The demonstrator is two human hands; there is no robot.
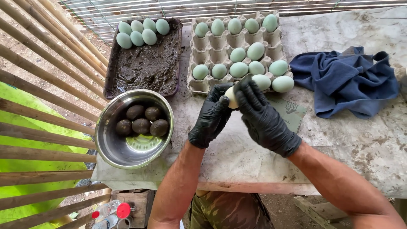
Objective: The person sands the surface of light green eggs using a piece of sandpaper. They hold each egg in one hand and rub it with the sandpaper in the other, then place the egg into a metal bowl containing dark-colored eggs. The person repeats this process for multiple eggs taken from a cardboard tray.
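Two black-gloved hands, meeting above the desk: left hand cradling a pale egg from below and the side, right hand wrapped over its top with a small dark piece pressed against the shell; both hands clenched on that one egg, which sits between the fingertips just in front of the carton

Grey pulp egg carton, directly beyond the hands: pale blue-green eggs in a back row and a loose cluster at the near right, several cups bare

Dark tray, beyond and to the left of the left hand: bed of wet dark mud, seven pale blue-green eggs grouped in its far corner

Steel bowl, just left of the left hand, near the desk edge: five mud-coated dark eggs lying together inside

Green sheet of abrasive-looking paper, flat on the desk under and beside the right hand

Crumpled blue cloth, well to the right of the right hand

Bamboo slats, far left of the bowl; bottles with red caps below the desk, near the left forearm
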